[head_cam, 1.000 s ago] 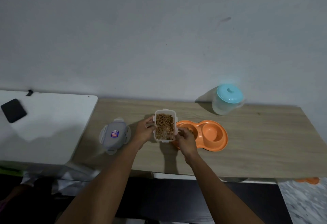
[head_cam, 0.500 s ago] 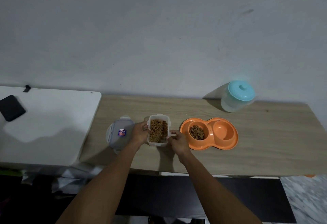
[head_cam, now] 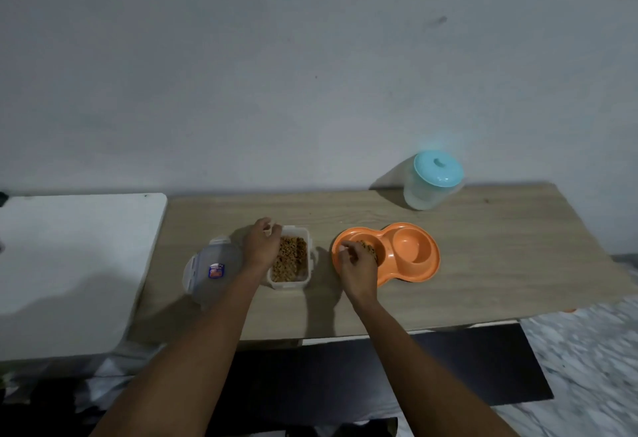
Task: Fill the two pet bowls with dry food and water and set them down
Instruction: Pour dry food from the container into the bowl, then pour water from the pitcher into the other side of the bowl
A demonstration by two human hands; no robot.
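The right hand (head_cam: pixel 357 266) sits curled over the orange plastic double bowl (head_cam: pixel 411 257) – maybe dropping food, I cannot tell. The left hand (head_cam: pixel 262 245) holds the clear food box (head_cam: pixel 291 259). The blue-lidded water jug (head_cam: pixel 433 179) stands far back, right – nearer the right hand.

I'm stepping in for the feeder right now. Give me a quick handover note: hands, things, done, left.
Left hand: steadies the open kibble box.
Right hand: over the orange double bowl's left well, fingers curled; its grip is unclear.
Box lid lies left of the box; blue-lidded jug stands at the back of the table.
Done: some kibble in the left well.
Left: water in the empty right well, set the bowl down.
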